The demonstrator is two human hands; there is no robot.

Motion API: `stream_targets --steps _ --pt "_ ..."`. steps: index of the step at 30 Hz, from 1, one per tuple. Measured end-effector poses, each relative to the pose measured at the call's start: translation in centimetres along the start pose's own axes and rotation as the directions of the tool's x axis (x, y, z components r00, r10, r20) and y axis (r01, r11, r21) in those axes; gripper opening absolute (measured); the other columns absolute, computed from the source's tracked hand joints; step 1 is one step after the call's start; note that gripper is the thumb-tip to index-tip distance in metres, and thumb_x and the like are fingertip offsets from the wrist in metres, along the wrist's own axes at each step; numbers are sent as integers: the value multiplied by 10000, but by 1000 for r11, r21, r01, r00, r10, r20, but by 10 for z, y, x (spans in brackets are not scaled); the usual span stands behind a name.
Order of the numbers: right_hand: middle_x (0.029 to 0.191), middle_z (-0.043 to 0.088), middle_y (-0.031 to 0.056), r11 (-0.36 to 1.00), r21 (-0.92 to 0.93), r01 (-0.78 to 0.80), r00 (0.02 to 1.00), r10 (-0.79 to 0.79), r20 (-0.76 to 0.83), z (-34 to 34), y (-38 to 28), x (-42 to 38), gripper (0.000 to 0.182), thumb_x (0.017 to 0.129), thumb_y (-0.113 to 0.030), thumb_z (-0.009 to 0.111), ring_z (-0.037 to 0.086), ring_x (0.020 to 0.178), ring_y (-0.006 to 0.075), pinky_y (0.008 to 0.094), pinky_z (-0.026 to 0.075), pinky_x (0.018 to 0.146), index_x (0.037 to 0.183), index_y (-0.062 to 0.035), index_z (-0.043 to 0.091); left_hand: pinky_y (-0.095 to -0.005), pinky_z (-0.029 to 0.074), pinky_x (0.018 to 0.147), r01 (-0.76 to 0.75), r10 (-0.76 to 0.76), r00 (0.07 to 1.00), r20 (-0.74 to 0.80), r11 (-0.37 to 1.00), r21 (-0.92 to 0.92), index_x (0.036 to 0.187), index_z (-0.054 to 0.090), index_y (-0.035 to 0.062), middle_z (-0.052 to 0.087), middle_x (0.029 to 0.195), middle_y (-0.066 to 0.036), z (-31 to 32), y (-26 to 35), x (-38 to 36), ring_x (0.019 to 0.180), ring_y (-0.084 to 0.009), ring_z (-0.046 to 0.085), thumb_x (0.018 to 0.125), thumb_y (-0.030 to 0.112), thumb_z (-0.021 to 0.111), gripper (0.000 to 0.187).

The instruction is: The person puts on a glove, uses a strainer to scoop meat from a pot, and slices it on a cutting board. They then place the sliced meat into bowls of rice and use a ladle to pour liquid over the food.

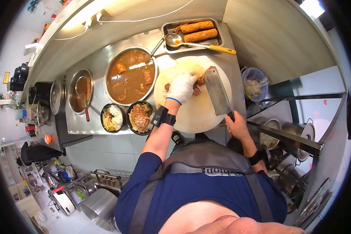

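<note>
My left hand (pixel 182 87), in a white knit glove, is on the round pale cutting board (pixel 195 121). Its fingers are closed on a reddish-brown piece of meat (pixel 201 80), partly hidden by the glove. Small cut pieces (pixel 197 91) lie beside the fingertips. Wrapped around a dark handle, my bare right hand (pixel 237 125) holds a cleaver (pixel 218 93). The broad blade stands over the board's right side, its far end close to the meat. Left of the board are a black bowl of shredded meat (pixel 139 116) and another with rice and yellow strips (pixel 112 117).
A large basin of brown broth (pixel 131 85) and a smaller pan (pixel 72 95) stand to the left. Behind the board, a metal tray (pixel 169 28) holds two browned rolls (pixel 200 35) and a yellow-handled ladle (pixel 222 49). A lined bin (pixel 255 84) sits right.
</note>
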State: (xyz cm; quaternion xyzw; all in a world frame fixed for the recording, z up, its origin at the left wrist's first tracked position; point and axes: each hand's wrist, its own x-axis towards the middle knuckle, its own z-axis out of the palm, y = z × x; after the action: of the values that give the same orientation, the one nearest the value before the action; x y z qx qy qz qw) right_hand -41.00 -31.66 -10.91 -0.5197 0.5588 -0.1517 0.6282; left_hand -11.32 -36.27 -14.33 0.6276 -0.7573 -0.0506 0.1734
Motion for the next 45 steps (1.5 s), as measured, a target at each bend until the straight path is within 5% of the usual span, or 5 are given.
stream_targets --steps 7,13,18,35,45 --pt "696 585 256 820 -515 250 937 -340 -86 -6 6 -21 262 881 -181 650 597 672 466 492 467 605 856 38 509 -454 515 791 221 -224 916 333 974 50 935 667 63 667 871 -184 -38 14 -16 867 -368 643 762 132 628 190" --pt "736 612 264 739 -603 299 934 -357 25 3 1 -11 257 874 -200 654 612 729 471 538 460 622 869 13 511 -453 519 782 31 -16 982 -188 996 80 916 672 55 655 868 -173 -17 16 -20 865 -348 649 782 155 637 170" --pt "726 616 261 713 -622 323 922 -386 37 7 7 -3 254 874 -201 651 616 720 468 539 466 617 865 8 508 -454 522 793 267 -264 940 218 963 16 898 677 44 658 904 -179 -19 31 -10 878 -369 647 787 149 638 157" --pt "740 624 253 817 -482 317 936 -352 20 10 11 -21 232 873 -183 665 626 733 461 507 478 612 921 1 532 -453 491 877 143 -142 990 22 984 -101 1103 654 17 634 1078 -213 -43 30 -59 1016 -374 604 784 236 724 394" --pt "767 621 264 802 -485 349 933 -347 97 0 13 -17 248 873 -186 670 620 770 471 499 475 640 953 12 543 -457 488 848 376 -402 827 393 915 146 1171 621 24 626 1019 -161 -34 50 -70 979 -357 586 710 389 804 616"
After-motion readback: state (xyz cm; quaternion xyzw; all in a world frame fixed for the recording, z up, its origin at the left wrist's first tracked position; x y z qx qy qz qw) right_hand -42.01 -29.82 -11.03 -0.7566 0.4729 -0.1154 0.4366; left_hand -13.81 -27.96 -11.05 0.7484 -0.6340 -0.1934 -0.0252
